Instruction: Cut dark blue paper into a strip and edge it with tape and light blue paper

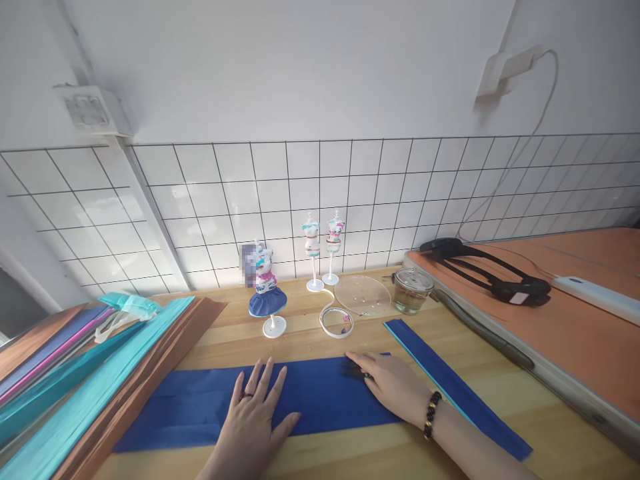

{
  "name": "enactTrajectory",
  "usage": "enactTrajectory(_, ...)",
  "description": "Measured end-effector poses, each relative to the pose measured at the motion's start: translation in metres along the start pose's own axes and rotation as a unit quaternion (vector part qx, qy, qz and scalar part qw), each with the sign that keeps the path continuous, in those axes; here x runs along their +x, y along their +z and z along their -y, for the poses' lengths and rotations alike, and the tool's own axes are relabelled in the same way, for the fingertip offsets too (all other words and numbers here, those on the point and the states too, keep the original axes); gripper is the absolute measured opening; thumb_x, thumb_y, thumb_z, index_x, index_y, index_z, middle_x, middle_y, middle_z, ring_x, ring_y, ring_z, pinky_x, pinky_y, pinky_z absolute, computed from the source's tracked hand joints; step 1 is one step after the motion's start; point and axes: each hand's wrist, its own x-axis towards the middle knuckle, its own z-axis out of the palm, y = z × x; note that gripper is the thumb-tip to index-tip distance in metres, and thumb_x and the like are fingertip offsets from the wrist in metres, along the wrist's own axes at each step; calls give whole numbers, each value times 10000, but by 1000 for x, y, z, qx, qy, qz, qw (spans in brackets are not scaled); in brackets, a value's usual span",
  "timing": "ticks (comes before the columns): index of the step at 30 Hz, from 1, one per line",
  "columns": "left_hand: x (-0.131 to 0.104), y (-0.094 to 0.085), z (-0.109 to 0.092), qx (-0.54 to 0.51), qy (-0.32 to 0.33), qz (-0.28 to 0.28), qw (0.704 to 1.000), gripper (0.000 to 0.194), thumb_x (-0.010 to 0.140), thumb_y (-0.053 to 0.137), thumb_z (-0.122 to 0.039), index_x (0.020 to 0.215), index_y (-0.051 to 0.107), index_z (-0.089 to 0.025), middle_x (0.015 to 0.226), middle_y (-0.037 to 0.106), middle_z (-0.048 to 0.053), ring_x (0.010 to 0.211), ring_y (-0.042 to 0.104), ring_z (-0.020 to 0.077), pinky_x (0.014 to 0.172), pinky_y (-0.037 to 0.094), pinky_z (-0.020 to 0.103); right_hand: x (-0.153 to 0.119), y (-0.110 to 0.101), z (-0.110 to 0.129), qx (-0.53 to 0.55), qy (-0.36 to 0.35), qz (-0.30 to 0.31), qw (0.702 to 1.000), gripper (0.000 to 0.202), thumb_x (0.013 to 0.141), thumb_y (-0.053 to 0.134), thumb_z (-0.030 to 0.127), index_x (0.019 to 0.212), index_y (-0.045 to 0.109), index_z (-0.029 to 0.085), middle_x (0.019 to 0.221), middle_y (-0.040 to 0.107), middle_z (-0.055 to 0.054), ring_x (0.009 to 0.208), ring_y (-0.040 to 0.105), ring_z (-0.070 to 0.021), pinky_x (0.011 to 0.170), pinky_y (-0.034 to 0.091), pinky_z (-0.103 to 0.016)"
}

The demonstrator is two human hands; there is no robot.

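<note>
My left hand [256,420] lies flat on the blue sheet [320,393], fingers spread and gripping nothing, with a dark ring [246,395] on one of them. The sheet stretches crosswise over the wooden desk [225,343], right in front of me. My right hand [400,390] rests toward the sheet's right end, index finger pointing out and the others curled around a dark thing [353,371], too blurred for me to name. I wear a beaded bracelet [433,415] on that wrist. Just beyond my right forearm, a folded blue strip [457,388] with a light blue edge lies at a slant. Coloured sheets [125,363] are piled to my left. Farther back, a small dress form [268,303] wears a gathered blue skirt, and two more forms [312,247] stand near the wall. Beside them are a clear round plate [363,292] and a lidded glass jar [411,297].
</note>
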Motion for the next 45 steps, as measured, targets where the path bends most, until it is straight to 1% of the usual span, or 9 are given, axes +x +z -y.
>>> enactTrajectory(4,1,0,0,3,0,1,1000,640,816,302,-634,1347,317,-277,1413,308,86,1282,310,314,1004,285,535,-1,1,0,11,4,-11,1000,498,755,406,105,1233,509,204,1140,613,-64,963,583,-212,825,425,-320)
enactTrajectory(9,0,6,1,9,6,-16,1000,625,817,323,-619,1354,291,-302,1416,318,62,1277,322,313,1005,282,531,-2,1,-1,21,-9,-15,1000,537,742,436,98,1254,489,249,1107,615,-44,944,585,-218,804,433,-310)
enactTrajectory(16,5,-13,8,-51,-1,49,997,584,831,342,-590,1345,323,-314,1411,345,50,1282,326,282,1009,302,486,-5,-6,-24,35,49,-58,997,279,858,415,255,1090,568,235,1069,581,-61,873,602,-201,736,450,-294)
enactTrajectory(23,25,-38,55,-51,-51,53,996,329,891,362,-267,1164,542,-240,1088,614,50,1063,520,196,898,404,326,-8,-4,-37,57,38,-35,997,186,842,451,349,850,584,220,910,625,-76,845,601,-247,713,458,-347)
enactTrajectory(27,23,-43,85,-21,-93,55,994,324,817,403,-80,1033,602,-217,985,600,64,1050,505,205,896,385,352,-6,5,-51,57,38,-33,997,199,820,465,388,891,580,242,980,629,-78,875,608,-260,739,463,-366)
enactTrajectory(31,18,-51,99,-15,-95,83,992,179,853,494,-213,998,587,-166,1045,581,71,1034,513,219,881,411,418,-7,12,-66,62,32,-35,997,228,799,486,412,912,602,251,1039,647,-82,951,599,-281,789,461,-380)
enactTrajectory(34,15,-56,106,-30,-75,126,989,276,857,517,-318,1086,538,-166,1136,550,68,981,550,202,830,461,424,-9,11,-76,72,42,-40,996,278,794,484,440,946,613,245,993,677,-78,914,619,-288,756,478,-384)
enactTrajectory(40,5,-65,108,-65,-74,195,976,279,863,507,-318,1100,531,-171,1132,552,69,956,562,193,813,474,412,-10,6,-90,88,53,-18,995,350,802,448,469,973,620,217,1094,645,-98,1015,575,-313,782,473,-385)
enactTrajectory(45,-9,-95,106,-120,-84,205,968,202,816,529,-359,892,594,-183,950,615,39,861,570,191,738,459,319,-10,0,-89,109,65,-7,992,358,802,445,475,991,607,218,1096,640,-97,1028,565,-311,814,454,-388)
